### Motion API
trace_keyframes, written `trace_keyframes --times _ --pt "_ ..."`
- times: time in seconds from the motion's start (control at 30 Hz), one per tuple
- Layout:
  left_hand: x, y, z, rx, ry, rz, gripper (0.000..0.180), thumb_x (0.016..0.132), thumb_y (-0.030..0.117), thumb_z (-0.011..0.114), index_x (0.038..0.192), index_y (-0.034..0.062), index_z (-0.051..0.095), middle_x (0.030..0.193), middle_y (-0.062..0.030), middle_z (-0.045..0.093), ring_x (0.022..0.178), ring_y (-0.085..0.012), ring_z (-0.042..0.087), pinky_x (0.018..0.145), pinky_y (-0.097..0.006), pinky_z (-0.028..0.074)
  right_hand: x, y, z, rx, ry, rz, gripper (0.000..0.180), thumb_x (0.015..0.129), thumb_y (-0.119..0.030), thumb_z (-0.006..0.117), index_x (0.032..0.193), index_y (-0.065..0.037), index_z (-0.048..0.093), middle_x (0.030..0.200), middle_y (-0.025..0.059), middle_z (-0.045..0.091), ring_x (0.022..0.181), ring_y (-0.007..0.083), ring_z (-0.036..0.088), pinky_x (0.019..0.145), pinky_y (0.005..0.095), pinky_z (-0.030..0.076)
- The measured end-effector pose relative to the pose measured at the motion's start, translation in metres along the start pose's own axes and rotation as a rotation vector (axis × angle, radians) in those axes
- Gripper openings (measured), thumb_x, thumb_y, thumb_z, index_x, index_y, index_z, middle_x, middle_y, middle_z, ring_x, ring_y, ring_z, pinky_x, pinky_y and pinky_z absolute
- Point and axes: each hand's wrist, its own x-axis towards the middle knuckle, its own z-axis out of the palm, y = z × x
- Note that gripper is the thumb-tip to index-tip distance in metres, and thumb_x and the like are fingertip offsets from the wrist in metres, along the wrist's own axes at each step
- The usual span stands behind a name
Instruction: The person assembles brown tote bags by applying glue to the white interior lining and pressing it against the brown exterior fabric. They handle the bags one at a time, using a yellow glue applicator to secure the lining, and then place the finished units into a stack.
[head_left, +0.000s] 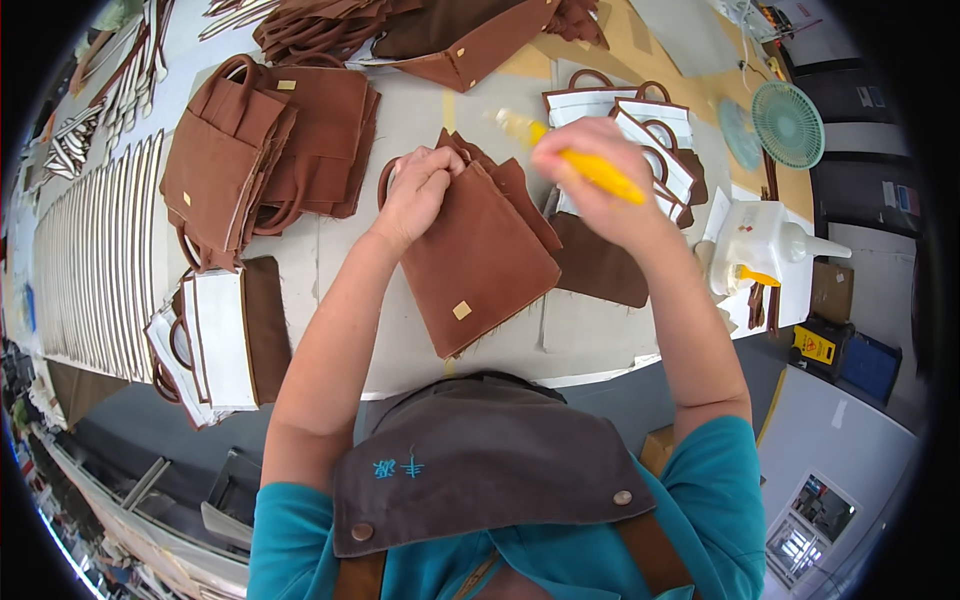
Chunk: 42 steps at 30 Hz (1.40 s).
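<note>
Table filled space before you. Stacked brown panels with handles sat left. Brown bag piece was mid-table, angled. White spouted bottle was far right. Your left hand clamped bag piece's upper edge. Your right hand, closed round yellow brush, was raised beside it, tip blurred. Gold patch marked bag piece's lower part.

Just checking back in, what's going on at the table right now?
The left hand grips the top of a brown bag piece. The right hand holds a yellow-handled tool, likely a brush, raised beside it; its tip is blurred. More brown bag pieces are stacked at the left, and a white bottle lies at the table's right side.
</note>
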Motion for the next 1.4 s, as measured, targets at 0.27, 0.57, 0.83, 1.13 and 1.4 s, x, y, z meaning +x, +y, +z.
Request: trace_keyframes --times 0.27,0.57,0.83,1.13,1.4 --pt "-0.044 0.027 -0.024 0.025 -0.091 0.154 0.015 0.086 0.013 0.054 0.094 0.0041 0.063 0.097 -0.0055 0.059 0.105 -0.0236 0.050 0.103 -0.037 0.032 -0.023 -0.016 0.016 0.526 0.472 0.452 0.014 0.092 -0.009 0.072 0.102 -0.006 0.063 0.089 0.0009 0.065 0.075 0.0043 0.056 0.068 0.0202 0.046" --pt "-0.098 0.033 -0.060 -0.130 -0.168 0.017 0.028 0.068 0.003 0.061 0.095 0.0073 0.064 0.099 -0.0024 0.062 0.115 -0.0224 0.055 0.124 -0.048 0.012 -0.054 -0.087 0.086 0.488 0.222 0.263 0.055 0.073 -0.004 0.084 0.119 -0.005 0.053 0.106 0.0114 0.061 0.096 0.0230 0.064 0.085 0.0336 0.052" --pt "-0.107 0.021 -0.061 -0.222 -0.138 0.002 0.025 0.069 -0.003 0.064 0.093 0.0050 0.063 0.098 -0.0043 0.061 0.115 -0.0231 0.054 0.124 -0.048 0.010 -0.036 -0.091 0.106 0.397 0.131 0.291 0.057 0.070 0.002 0.072 0.121 -0.009 0.050 0.110 0.0113 0.059 0.101 0.0329 0.057 0.089 0.0445 0.044" --pt "-0.102 0.032 -0.061 -0.231 -0.185 -0.009 0.026 0.074 0.000 0.063 0.098 0.0071 0.061 0.105 -0.0035 0.059 0.114 -0.0207 0.054 0.125 -0.047 0.008 -0.024 -0.083 0.112 0.241 0.007 0.272 0.062 0.070 -0.001 0.075 0.125 -0.008 0.047 0.116 0.0134 0.056 0.107 0.0346 0.055 0.094 0.0441 0.044" --pt "-0.108 0.037 -0.052 -0.462 -0.060 -0.144 0.016 0.088 0.008 0.061 0.103 0.0070 0.056 0.103 -0.0029 0.061 0.111 -0.0167 0.057 0.124 -0.044 0.009 -0.028 -0.078 0.117 0.256 0.009 0.342 0.062 0.069 -0.003 0.076 0.123 -0.009 0.047 0.111 0.0122 0.058 0.103 0.0339 0.056 0.090 0.0450 0.044"
